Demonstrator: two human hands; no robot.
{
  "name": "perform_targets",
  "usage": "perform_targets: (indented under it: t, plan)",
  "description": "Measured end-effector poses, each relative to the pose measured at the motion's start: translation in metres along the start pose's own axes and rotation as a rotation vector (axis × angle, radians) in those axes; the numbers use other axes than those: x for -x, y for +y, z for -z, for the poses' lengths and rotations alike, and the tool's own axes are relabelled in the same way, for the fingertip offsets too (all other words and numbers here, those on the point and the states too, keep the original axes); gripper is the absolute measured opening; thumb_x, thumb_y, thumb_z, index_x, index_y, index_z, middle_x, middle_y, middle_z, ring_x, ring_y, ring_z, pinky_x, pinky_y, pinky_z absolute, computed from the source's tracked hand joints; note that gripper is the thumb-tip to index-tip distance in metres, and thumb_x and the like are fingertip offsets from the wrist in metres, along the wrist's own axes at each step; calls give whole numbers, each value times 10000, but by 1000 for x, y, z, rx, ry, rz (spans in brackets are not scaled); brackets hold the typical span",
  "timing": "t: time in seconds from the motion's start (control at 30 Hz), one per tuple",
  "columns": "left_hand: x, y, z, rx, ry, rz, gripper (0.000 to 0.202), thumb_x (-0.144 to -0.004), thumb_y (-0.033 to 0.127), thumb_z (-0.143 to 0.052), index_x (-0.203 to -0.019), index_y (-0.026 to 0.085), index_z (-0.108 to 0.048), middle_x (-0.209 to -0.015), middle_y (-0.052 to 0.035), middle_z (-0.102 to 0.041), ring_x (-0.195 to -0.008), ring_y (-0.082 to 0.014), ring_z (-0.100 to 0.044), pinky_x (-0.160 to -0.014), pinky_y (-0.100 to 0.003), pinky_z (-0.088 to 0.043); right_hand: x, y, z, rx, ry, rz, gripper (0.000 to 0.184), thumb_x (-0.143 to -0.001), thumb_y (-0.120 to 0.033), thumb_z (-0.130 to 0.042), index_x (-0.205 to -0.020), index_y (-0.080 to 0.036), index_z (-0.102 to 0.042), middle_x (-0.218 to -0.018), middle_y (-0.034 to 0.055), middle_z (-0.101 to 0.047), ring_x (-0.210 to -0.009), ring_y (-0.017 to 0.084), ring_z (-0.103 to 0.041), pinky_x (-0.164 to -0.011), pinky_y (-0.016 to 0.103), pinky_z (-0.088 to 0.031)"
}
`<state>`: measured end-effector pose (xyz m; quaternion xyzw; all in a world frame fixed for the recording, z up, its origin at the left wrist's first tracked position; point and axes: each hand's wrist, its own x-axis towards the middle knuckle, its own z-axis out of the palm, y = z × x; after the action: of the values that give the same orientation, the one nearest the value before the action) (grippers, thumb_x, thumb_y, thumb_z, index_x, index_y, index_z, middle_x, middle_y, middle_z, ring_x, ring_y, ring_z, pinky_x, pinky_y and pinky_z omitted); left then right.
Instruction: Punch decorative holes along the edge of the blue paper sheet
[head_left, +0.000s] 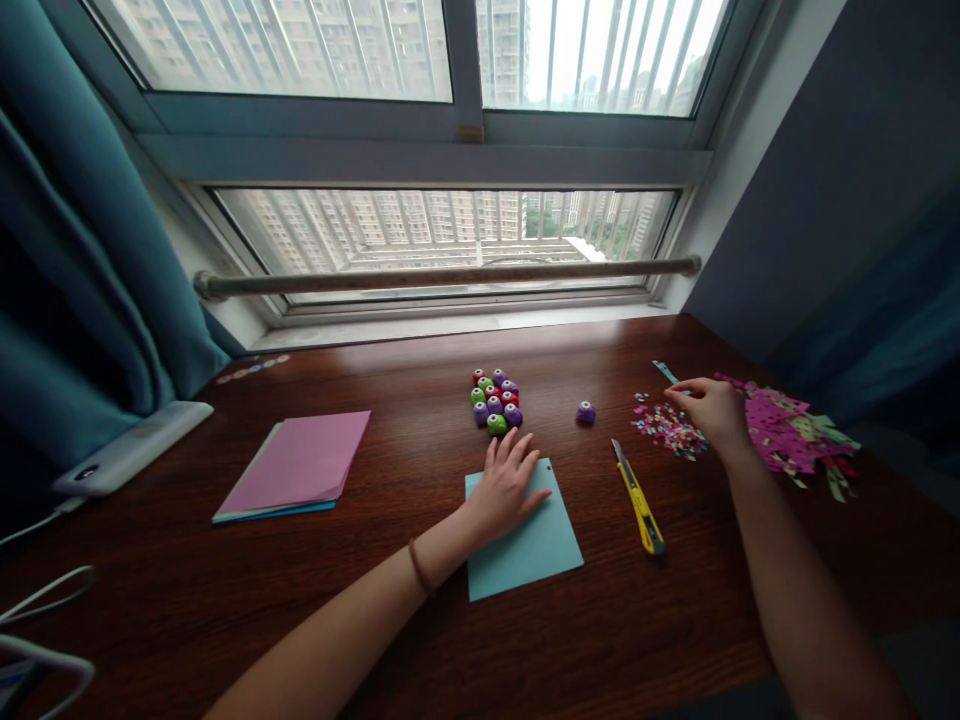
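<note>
My left hand [508,492] lies flat with fingers spread on a light blue sheet of paper [525,560], which has a small dark hole near its top right corner. My right hand [712,410] is closed in a pinch on a narrow light blue paper strip [664,371]. Just below those fingers spreads a heap of tiny multicoloured paper bits [673,432]. Between the hands are a single purple craft punch [586,412] and a yellow utility knife [640,500] with its blade out. Several red, green and purple punches [495,400] stand grouped beyond my left fingertips.
Pink and other coloured scraps [787,430] are piled right of my right hand. A stack of coloured paper [300,460], pink on top, lies at left. A white device [135,447] with a cable sits by the curtain [90,220]. A metal rail [450,278] crosses the window behind the table.
</note>
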<state>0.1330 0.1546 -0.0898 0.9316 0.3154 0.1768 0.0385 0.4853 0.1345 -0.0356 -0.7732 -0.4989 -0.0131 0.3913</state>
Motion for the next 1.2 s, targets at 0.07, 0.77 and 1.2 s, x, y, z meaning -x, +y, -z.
perform_targets:
  t: [0.07, 0.77, 1.2]
  plan:
    - [0, 1, 1, -2, 38, -13, 449, -837, 427, -506, -1175, 131, -485, -1327, -160, -370, -1297, -313, -211, -1030, -536, -203, 3, -9, 0, -55, 74, 47, 297, -691, -439, -630, -764, -162, -708, -617, 52, -629, -545, 191, -562, -498, 267, -374]
    - [27, -3, 23, 80, 80, -128, 371, -858, 414, -481, -1102, 136, -514, -1121, -126, -533, -1051, -243, -488, -902, -395, -425, 59, -125, -119, -275, -481, 477, 119, -727, -76, -640, -822, -147, -638, -771, 24, -600, -683, 144, -559, -650, 238, -432]
    - [28, -4, 18, 150, -30, -7, 801, -713, 616, -569, -1258, 53, -399, -1281, -174, -409, -1224, -283, -346, -1038, -387, -324, 57, -141, -161, -224, -485, 467, 282, -688, -172, -718, -945, -154, -602, -882, 58, -587, -761, 190, -557, -694, 286, -434]
